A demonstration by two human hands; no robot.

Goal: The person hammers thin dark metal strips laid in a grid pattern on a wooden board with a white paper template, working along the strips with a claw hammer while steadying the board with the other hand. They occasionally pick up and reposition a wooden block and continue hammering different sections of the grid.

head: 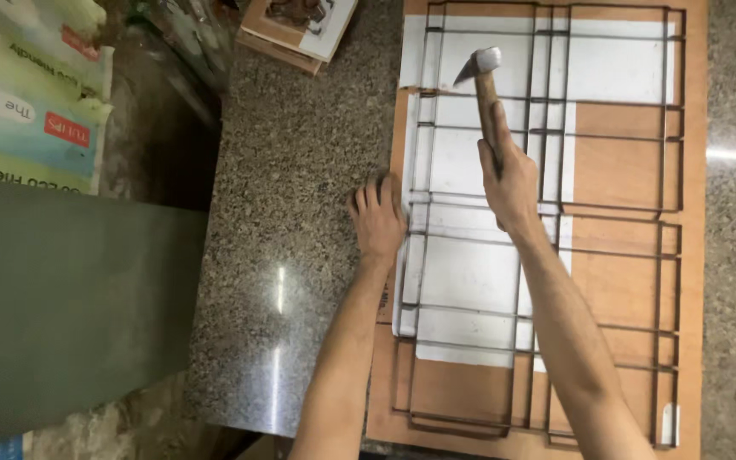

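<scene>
My right hand (511,183) grips the wooden handle of a hammer (482,72), its steel head raised over the upper part of a dark metal wire grid frame (547,221). The grid lies flat on a white sheet (462,281) and a brown board (623,170). My left hand (378,217) rests flat, fingers together, on the left edge of the board and sheet, beside the grid's left side.
The board sits on a speckled granite surface (300,187). A dark green panel (61,290) stands at the left. Printed sacks (31,94) lie at the top left, and stacked brown boards (296,30) at the top centre.
</scene>
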